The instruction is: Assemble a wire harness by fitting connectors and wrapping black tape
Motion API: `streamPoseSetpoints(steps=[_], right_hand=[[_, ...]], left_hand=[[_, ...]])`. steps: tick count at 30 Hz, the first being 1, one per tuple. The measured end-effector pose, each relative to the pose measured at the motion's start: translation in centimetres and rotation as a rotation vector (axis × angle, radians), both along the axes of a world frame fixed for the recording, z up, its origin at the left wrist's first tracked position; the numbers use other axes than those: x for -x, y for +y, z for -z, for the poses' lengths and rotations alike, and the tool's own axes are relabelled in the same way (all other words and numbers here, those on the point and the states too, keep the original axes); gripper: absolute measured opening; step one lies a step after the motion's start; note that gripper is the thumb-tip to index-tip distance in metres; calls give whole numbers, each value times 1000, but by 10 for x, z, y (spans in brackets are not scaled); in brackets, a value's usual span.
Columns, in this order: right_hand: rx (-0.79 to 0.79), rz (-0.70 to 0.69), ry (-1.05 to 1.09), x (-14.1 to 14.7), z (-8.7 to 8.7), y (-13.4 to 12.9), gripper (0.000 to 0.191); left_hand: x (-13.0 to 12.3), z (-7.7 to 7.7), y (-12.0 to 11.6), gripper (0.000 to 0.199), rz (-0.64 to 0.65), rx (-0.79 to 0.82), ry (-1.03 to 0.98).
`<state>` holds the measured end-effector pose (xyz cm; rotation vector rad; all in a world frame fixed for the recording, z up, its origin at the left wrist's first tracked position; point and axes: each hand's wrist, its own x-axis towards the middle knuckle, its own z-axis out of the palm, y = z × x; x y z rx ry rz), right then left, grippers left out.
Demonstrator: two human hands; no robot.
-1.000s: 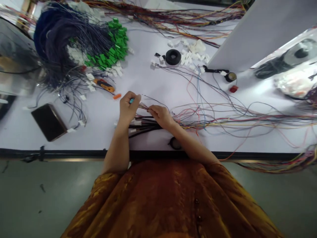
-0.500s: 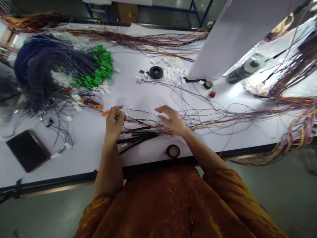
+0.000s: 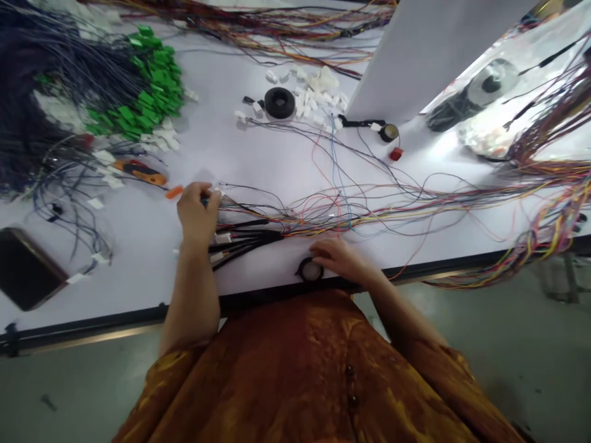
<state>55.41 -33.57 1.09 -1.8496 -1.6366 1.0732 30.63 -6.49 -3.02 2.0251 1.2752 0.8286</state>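
Note:
My left hand (image 3: 198,212) is closed at the left end of a wire bundle (image 3: 295,229), its fingers round the wire ends beside a small white connector. My right hand (image 3: 336,257) rests at the right side of a black tape roll (image 3: 311,269) near the table's front edge, fingertips at the roll's rim. Whether those fingers grip the roll is hard to tell. Black-sleeved branches (image 3: 249,243) with white connectors lie between my hands. Thin loose wires in red, blue and black spread to the right.
Green connectors (image 3: 154,92) on dark cables lie at the back left, near an orange cutter (image 3: 141,172) and a phone (image 3: 30,271). Behind the bundle are another black roll (image 3: 279,103), white connectors (image 3: 318,92) and a white upright panel (image 3: 415,55).
My right hand has moved from above the wire bundle down toward me, to the black tape roll. My left hand stays closed at the wire ends. The view has shifted.

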Motion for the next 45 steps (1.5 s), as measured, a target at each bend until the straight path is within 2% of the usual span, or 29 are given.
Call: streamPoseSetpoints(steps=[2, 4, 6, 8, 10, 12, 13, 15, 17, 19, 21, 24, 27, 29, 30, 32, 34, 35, 36, 37, 39, 42, 43, 45], right_hand=[[-3, -26, 28, 7, 0, -7, 17], [-79, 22, 52, -6, -6, -9, 17], [-188, 167, 31, -36, -12, -4, 18], [-272, 356, -28, -77, -13, 11, 16], [-318, 522, -115, -123, -8, 40, 16], [-352, 653, -211, -164, 2, 79, 17], [-353, 671, -257, -181, 8, 100, 18], [-331, 702, -360, -208, 18, 140, 26], [-237, 833, -493, -227, 26, 171, 23], [-114, 943, -564, -241, 32, 188, 20], [-36, 968, -555, -254, 36, 195, 18], [-69, 970, -506, -267, 34, 195, 22], [-243, 968, -438, -252, 17, 183, 24], [-430, 866, -271, -214, -1, 163, 13], [-492, 809, -108, -186, -10, 150, 14], [-540, 499, 185, -119, -24, 116, 17], [-515, 235, 245, -51, -30, 82, 15], [-515, 106, 240, -23, -31, 66, 15], [-532, 54, 221, 0, -29, 53, 14], [-539, 48, 209, 15, -27, 42, 13], [-543, 95, 185, 22, -19, 26, 17], [-501, 385, 76, -9, -10, 10, 21], [-477, 500, 15, -22, -7, 4, 18], [-392, 605, -84, -44, -2, -8, 7]], left_hand=[[0, 3, 3, 10, 1, -33, 53], [0, 3, 6, 12, 1, -66, 85], [-4, 0, 4, 17, 10, -106, 93], [-15, -8, -6, 19, 46, -139, 75], [-31, -19, -22, 19, 143, -140, 38], [-50, -29, -42, 18, 308, -93, 19], [-59, -34, -52, 18, 401, -41, 27], [-71, -40, -67, 19, 472, 28, 7], [-72, -43, -76, 20, 428, 44, -28], [-65, -42, -78, 19, 360, 32, -49], [-53, -39, -78, 18, 316, 42, -60], [-39, -34, -78, 18, 247, 73, -98], [-37, -36, -82, 17, 179, 91, -187], [-43, -43, -87, 18, 176, 185, -285], [-48, -47, -91, 21, 206, 267, -355], [-58, -57, -101, 35, 347, 477, -505], [-67, -64, -114, 45, 528, 678, -598], [-69, -65, -121, 43, 584, 751, -604], [-70, -65, -127, 38, 606, 806, -588], [-69, -64, -133, 34, 596, 839, -568], [-62, -58, -142, 31, 519, 844, -530], [-42, -44, -143, 29, 382, 735, -481], [-36, -40, -142, 27, 343, 692, -466], [-27, -35, -138, 25, 294, 659, -468]])
